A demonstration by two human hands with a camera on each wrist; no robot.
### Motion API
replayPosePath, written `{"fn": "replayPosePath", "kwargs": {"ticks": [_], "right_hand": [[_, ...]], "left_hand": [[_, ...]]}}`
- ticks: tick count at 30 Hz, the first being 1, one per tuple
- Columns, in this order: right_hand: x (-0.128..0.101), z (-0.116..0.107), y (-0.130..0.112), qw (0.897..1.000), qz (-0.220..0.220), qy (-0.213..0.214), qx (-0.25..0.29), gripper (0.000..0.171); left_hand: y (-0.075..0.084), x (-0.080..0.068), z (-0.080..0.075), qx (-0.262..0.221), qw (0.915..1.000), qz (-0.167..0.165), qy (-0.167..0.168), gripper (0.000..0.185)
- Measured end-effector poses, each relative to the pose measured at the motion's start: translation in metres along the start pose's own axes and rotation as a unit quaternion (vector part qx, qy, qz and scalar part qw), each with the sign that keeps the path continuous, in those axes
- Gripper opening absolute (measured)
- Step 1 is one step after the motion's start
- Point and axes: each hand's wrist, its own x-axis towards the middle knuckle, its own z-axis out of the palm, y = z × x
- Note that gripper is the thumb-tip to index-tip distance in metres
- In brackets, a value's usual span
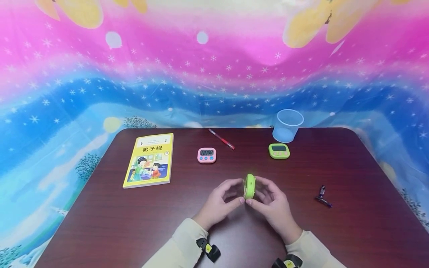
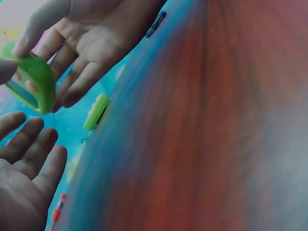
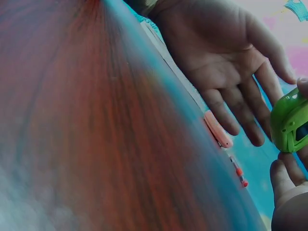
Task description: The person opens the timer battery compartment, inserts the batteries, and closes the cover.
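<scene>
A green digital timer (image 1: 249,186) stands on edge between both hands, just above the table's near middle. My left hand (image 1: 218,203) holds its left side, with the thumb at the lower edge and the index fingertip near the top. From the other side my right hand (image 1: 276,204) grips it by thumb and fingers. In the left wrist view, the timer's (image 2: 38,82) buttons and part of its screen face left, and the other left fingers spread away from it. The right wrist view shows its back (image 3: 286,127), with a dark recess partly out of frame.
A second green timer (image 1: 279,151) lies before a clear plastic cup (image 1: 288,126). Further left are a pink timer (image 1: 206,155), a red pen (image 1: 222,139) and a yellow book (image 1: 149,160). Two small dark cylinders like batteries (image 1: 323,196) lie right of the hands.
</scene>
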Motion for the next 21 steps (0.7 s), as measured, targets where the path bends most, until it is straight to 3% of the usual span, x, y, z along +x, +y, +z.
{"fn": "replayPosePath", "kwargs": {"ticks": [12, 21], "right_hand": [[-0.002, 0.003, 0.0, 1.0, -0.005, -0.026, -0.006, 0.063], [-0.002, 0.003, 0.005, 0.998, 0.002, -0.052, -0.03, 0.068]], "left_hand": [[0.016, 0.002, -0.006, 0.039, 0.9991, 0.013, -0.011, 0.073], [0.017, 0.002, -0.007, 0.016, 0.9998, 0.009, -0.011, 0.071]]}}
